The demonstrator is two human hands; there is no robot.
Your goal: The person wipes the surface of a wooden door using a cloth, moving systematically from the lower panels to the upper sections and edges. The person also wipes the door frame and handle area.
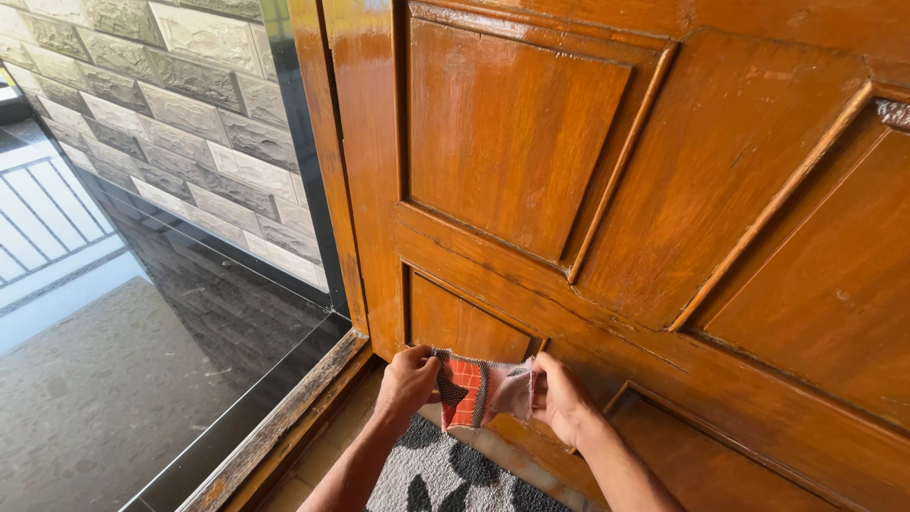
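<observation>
A glossy brown wooden door (616, 190) with raised panels fills most of the head view. Low on it, both my hands hold a small cloth (482, 389), red checked with white and dark patches, stretched flat against the door's lower rail. My left hand (408, 379) grips the cloth's left edge. My right hand (561, 396) grips its right edge. The cloth partly sags between the two hands.
The wooden door frame (332, 190) stands left of the door, with a worn threshold (284, 427) below it. A grey and black patterned mat (445, 479) lies under my arms. Dark polished floor (123, 379) and a stone-tile wall (171, 104) lie to the left.
</observation>
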